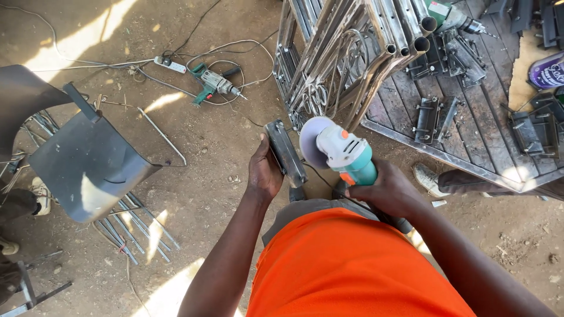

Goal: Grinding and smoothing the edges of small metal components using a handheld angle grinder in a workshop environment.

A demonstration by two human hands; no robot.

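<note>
Left hand (264, 173) grip around metal bracket (285, 154), seemingly beside grinder (343, 151) disc

The left hand (264, 173) holds a flat metal piece (285, 154) just left of the angle grinder (343, 154) in the right hand (388, 192). A drill (214, 84) lies on the ground (223, 147) at ten o'clock, a metal frame (341, 56) stands at twelve, and the worktop (470, 135) is at two.

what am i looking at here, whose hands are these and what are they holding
This is one picture from a camera worn on a person's head, looking down at their own two bare hands. The left hand grips a flat dark metal piece. The right hand holds an angle grinder, teal and white, its disc close to that piece. Below is a dirt floor with an electric drill and cables. A metal frame stands beside a wooden table bearing metal parts.
</note>
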